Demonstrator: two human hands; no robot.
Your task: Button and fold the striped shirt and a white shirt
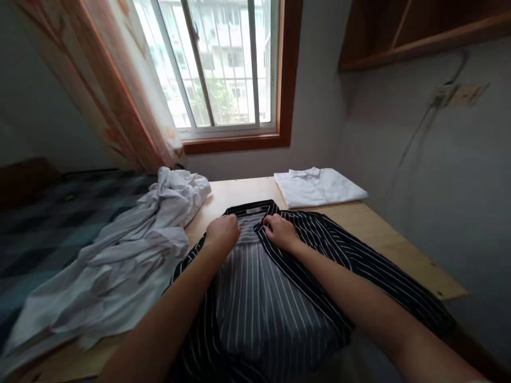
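Note:
A black shirt with white stripes (275,303) lies spread on the wooden table, its front parted so the greyer inside of the back shows. Its collar points toward the window. My left hand (223,232) grips the shirt near the left side of the collar, fingers curled in. On the other side, my right hand (280,231) pinches the right front edge just below the collar. One sleeve stretches out to the right, over the table's edge. The left sleeve is mostly hidden by my left forearm.
Crumpled white cloth (120,271) covers the table's left side beside a checked bed (35,234). A folded white shirt (319,189) lies at the back right of the wooden table (403,255). Behind are a window (223,69) and a curtain (107,80).

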